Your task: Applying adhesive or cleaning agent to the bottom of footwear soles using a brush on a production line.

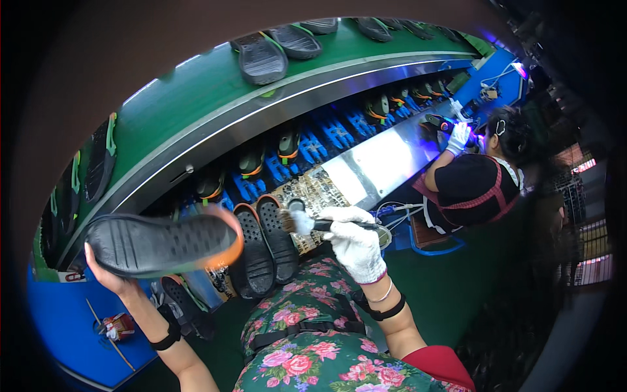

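Note:
Raised at the left is a black shoe (pixel 153 247) with a ridged, dimpled face and an orange edge at one end. My bare left hand (pixel 108 277) grips it by the other end, and the orange end is blurred. My right hand (pixel 358 251), in a white glove, is closed around the dark handle of a brush (pixel 302 222); its bristles point left, toward the shoe. Between my hands, two black clogs with holed uppers, one left (pixel 252 264) and one right (pixel 279 243), lie side by side at the bench edge by my lap.
A green conveyor belt (pixel 176 91) with several black shoes curves along the far side. Below its metal rail stand blue fixtures (pixel 313 147) holding shoes. At the right a gloved co-worker (pixel 470 176) handles a shoe. More clogs (pixel 183 297) lie low at the left, near a blue surface (pixel 72 333).

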Action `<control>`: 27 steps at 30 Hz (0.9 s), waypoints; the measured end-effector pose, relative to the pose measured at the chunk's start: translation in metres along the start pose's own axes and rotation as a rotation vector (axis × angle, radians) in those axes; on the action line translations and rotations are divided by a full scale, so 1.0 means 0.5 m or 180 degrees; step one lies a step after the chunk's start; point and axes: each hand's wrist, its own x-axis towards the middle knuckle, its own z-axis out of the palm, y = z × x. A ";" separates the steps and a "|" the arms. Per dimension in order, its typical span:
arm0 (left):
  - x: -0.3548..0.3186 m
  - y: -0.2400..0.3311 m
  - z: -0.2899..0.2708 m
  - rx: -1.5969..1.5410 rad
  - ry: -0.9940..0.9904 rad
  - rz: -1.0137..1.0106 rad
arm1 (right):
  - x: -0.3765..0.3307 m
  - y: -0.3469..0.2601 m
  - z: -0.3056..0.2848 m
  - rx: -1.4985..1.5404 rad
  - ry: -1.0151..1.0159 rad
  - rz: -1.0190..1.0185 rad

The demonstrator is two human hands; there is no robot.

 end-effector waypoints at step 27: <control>-0.370 -0.259 0.163 -0.2844 -0.2690 -0.2960 | 0.023 -0.064 0.174 -0.0993 -0.0921 -0.1444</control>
